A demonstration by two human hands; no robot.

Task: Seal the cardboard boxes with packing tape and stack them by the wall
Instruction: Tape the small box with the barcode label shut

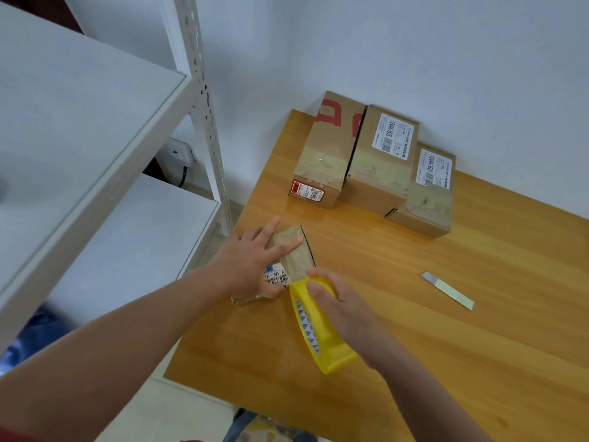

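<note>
— So where is the small brown cardboard box (298, 250)?

— Left of centre in the frame, lying flat on the orange-brown wooden bench (446, 362), close to its left edge. Its long axis runs diagonally from lower left to upper right. The far end points toward the three brown cardboard boxes (382, 167) at the white wall (382, 43) in the upper middle.

— And the hands?

— The left grip (251, 260) is released, with fingers straight and spread, pressed flat on the box top over a strip of tape. A white barcode label (276, 277) shows beside it. The right grip (338, 301) is clenched round the roll of yellow packing tape (318, 339), fingers curled over its rim.

— How is the roll held?

— On edge, just beside the box's near end, with tape running from it onto the box along that same diagonal.

— The other three?

— Side by side and touching, with long axes running from the wall toward the lower left. A flat silver blade (446, 290) lies well apart at the right, slanting from upper left to lower right. White metal shelving (95, 129) fills the left side.
</note>
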